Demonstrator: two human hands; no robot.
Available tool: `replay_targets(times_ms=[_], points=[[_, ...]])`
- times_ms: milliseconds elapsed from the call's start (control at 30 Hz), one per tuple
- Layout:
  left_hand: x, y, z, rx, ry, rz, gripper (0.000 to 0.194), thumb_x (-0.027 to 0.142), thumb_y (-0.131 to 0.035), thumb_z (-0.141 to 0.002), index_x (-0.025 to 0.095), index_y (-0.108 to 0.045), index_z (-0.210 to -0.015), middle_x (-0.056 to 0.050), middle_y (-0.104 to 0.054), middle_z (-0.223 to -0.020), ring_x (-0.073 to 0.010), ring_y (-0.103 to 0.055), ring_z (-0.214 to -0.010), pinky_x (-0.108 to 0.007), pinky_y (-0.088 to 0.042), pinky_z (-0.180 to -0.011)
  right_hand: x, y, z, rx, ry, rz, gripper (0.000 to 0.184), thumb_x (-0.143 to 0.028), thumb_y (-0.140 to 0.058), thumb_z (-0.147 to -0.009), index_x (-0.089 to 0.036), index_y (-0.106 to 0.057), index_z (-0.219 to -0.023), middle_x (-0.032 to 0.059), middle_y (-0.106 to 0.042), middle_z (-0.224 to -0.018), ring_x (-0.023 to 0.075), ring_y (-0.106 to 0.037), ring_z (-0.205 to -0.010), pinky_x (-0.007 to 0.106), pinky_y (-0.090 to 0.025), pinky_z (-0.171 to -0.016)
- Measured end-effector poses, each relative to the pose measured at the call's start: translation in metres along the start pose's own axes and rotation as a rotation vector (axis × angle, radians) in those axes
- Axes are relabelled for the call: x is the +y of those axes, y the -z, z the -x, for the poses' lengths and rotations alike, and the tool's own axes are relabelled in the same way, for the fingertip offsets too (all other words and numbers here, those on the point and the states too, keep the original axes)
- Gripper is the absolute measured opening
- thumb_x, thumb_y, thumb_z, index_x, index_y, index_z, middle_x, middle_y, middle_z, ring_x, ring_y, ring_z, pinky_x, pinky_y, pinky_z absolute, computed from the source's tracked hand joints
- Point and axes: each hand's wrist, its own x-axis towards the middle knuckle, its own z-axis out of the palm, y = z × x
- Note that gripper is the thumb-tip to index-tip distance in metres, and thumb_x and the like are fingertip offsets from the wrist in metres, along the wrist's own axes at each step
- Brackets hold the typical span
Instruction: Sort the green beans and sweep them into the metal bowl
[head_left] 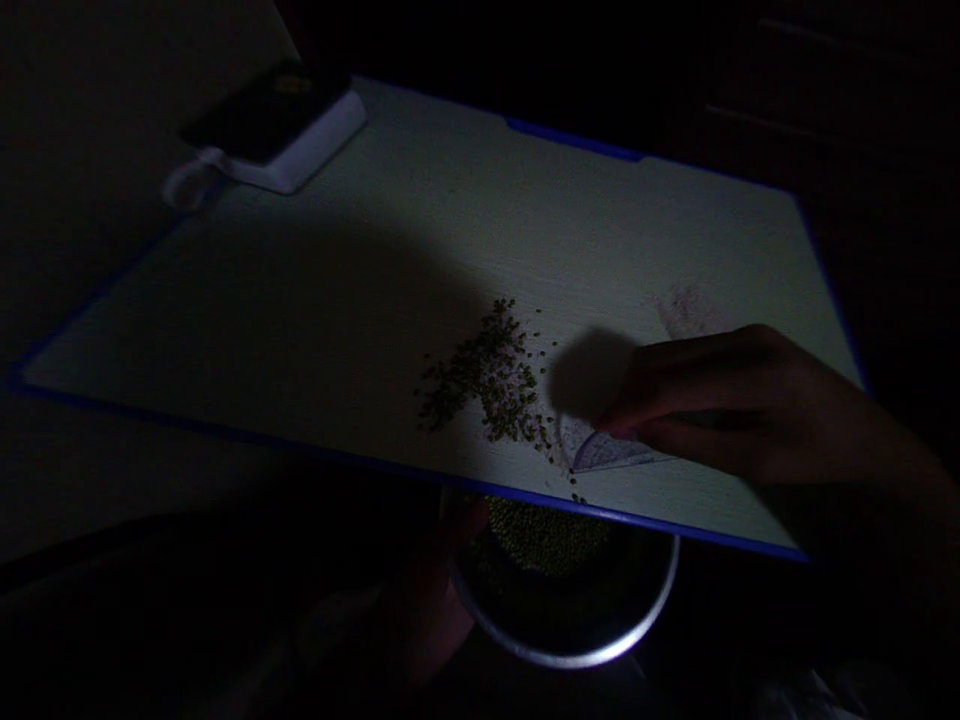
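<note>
Mung beans (491, 375) lay left of the right hand's (787, 410) pressed-together fingertips; the left hand (439, 620), fingers mostly shadowed, clasped a bowl (585, 660).

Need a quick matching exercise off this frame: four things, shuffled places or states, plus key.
Things
1. right hand
2. bowl
3. loose seeds
4. white-sided box

Places or states
A. partly hidden below the near edge of the board, with the left hand at its side
B. at the board's far left corner, dark on top
C. over the board, thumb side toward its middle
D. scattered in a patch, with a few strays around it

Pairs: 1-C, 2-A, 3-D, 4-B
</note>
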Motion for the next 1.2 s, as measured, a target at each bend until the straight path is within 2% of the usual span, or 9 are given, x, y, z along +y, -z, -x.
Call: replay_targets(times_ms=[100, 200, 400, 567, 700, 867, 933, 1100, 1200], points=[[0.001, -0.006, 0.002, -0.002, 0.031, -0.013, 0.014, 0.033, -0.071, -0.092, 0.03, -0.084, -0.092, 0.009, -0.086, -0.092, -0.0158, -0.08, -0.091, -0.022, -0.044, -0.109, 0.0, -0.001, -0.001, 0.0, 0.005, -0.009, 0.016, -0.022, -0.062, -0.1, -0.018, -0.076, -0.104, 0.0055, -0.08, -0.095, 0.014, -0.075, -0.083, 0.024, -0.055, -0.072], [0.002, -0.012, 0.005, 0.069, 0.033, -0.043, 0.023, 0.034, -0.064, -0.097, 0.026, -0.085, -0.094, 0.006, -0.086, -0.09, -0.0191, -0.078, -0.103, -0.026, -0.039, -0.114, 0.001, -0.001, -0.001, 0.004, 0.006, -0.006, 0.015, -0.021, -0.062, -0.1, -0.019, -0.076, -0.105, 0.005, -0.079, -0.097, 0.0142, -0.075, -0.084, 0.025, -0.055, -0.073], [0.002, -0.011, 0.007, 0.087, 0.018, -0.058, 0.017, 0.035, -0.069, -0.092, 0.028, -0.085, -0.092, 0.005, -0.086, -0.096, -0.022, -0.071, -0.121, -0.029, -0.031, -0.121, 0.001, -0.001, -0.002, -0.006, -0.006, 0.008, 0.016, -0.021, -0.062, -0.099, -0.019, -0.077, -0.104, 0.0051, -0.08, -0.096, 0.0145, -0.075, -0.083, 0.025, -0.056, -0.071], [0.004, -0.011, 0.007, 0.146, 0.037, -0.093, 0.014, 0.033, -0.072, -0.09, 0.029, -0.085, -0.088, 0.007, -0.086, -0.09, -0.0249, -0.069, -0.124, -0.034, -0.033, -0.121, 0.002, -0.001, -0.003, -0.035, 0.003, -0.023, 0.017, -0.022, -0.062, -0.099, -0.017, -0.078, -0.103, 0.007, -0.081, -0.096, 0.0155, -0.077, -0.083, 0.025, -0.057, -0.071], [0.003, -0.01, 0.006, 0.117, 0.036, -0.064, 0.015, 0.033, -0.071, -0.092, 0.027, -0.085, -0.093, 0.007, -0.086, -0.093, -0.0206, -0.074, -0.115, -0.026, -0.04, -0.115, 0.001, -0.002, -0.002, -0.056, -0.033, -0.038, 0.018, -0.026, -0.062, -0.098, -0.02, -0.079, -0.103, 0.0059, -0.083, -0.095, 0.0161, -0.078, -0.079, 0.025, -0.058, -0.068], [0.0, -0.008, 0.001, 0.057, 0.034, 0.02, 0.006, 0.03, -0.079, -0.084, 0.026, -0.083, -0.088, 0.007, -0.086, -0.091, -0.0159, -0.08, -0.091, -0.025, -0.046, -0.111, 0.001, -0.002, 0.0, -0.117, -0.034, -0.046, 0.02, -0.028, -0.062, -0.1, -0.02, -0.08, -0.104, 0.0046, -0.084, -0.096, 0.015, -0.08, -0.078, 0.023, -0.058, -0.068], [-0.001, -0.007, 0.0, 0.05, 0.007, 0.044, 0.009, 0.027, -0.074, -0.089, 0.028, -0.083, -0.093, 0.009, -0.086, -0.098, -0.0126, -0.08, -0.092, -0.022, -0.047, -0.108, 0.001, -0.002, 0.0, -0.125, -0.023, -0.041, 0.019, -0.027, -0.063, -0.1, -0.02, -0.08, -0.104, 0.0039, -0.084, -0.094, 0.014, -0.08, -0.077, 0.021, -0.057, -0.066], [-0.003, 0.004, 0.001, -0.024, 0.02, 0.033, 0.017, 0.027, -0.069, -0.093, 0.023, -0.082, -0.104, 0.003, -0.085, -0.105, -0.0179, -0.08, -0.098, -0.028, -0.052, -0.104, 0.0, -0.003, 0.0, -0.108, -0.031, -0.081, 0.015, -0.026, -0.067, -0.097, -0.021, -0.08, -0.101, 0.0025, -0.084, -0.092, 0.0133, -0.08, -0.077, 0.019, -0.058, -0.068], [-0.004, 0.009, 0.0, -0.056, 0.005, 0.073, 0.018, 0.027, -0.066, -0.095, 0.026, -0.081, -0.106, 0.005, -0.084, -0.11, -0.0157, -0.078, -0.102, -0.027, -0.048, -0.108, 0.0, 0.0, 0.001, -0.083, -0.031, -0.081, 0.015, -0.026, -0.067, -0.097, -0.02, -0.08, -0.1, 0.0026, -0.084, -0.091, 0.0127, -0.079, -0.076, 0.019, -0.057, -0.068]])
